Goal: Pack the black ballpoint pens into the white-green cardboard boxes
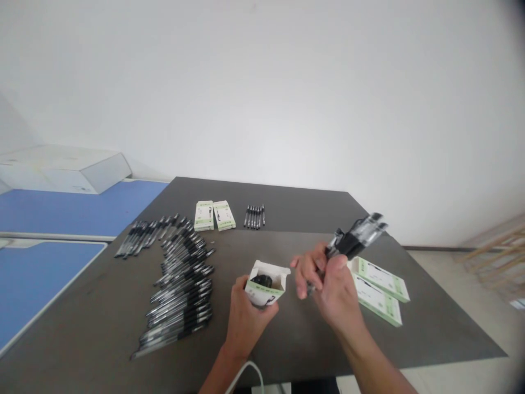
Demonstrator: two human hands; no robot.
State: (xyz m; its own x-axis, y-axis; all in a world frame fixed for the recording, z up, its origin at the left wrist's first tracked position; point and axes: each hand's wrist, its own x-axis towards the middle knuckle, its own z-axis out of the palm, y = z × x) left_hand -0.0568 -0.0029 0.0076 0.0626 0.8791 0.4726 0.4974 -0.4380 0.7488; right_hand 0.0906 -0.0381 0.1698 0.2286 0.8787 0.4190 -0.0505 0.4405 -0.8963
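Head view shows the left hand (248, 314) holding an open box (260, 297), maybe partly filled with pens, the right hand (334, 282) gripping a pen bunch (356, 236) right of that box, and many loose pens (184, 295), unpacked, left of it.

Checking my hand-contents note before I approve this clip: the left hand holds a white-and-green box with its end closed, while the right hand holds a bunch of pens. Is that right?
Not quite: the box in the left hand is open, its flap raised and dark contents visible inside, as the head view shows. The right hand does hold a bunch of pens.
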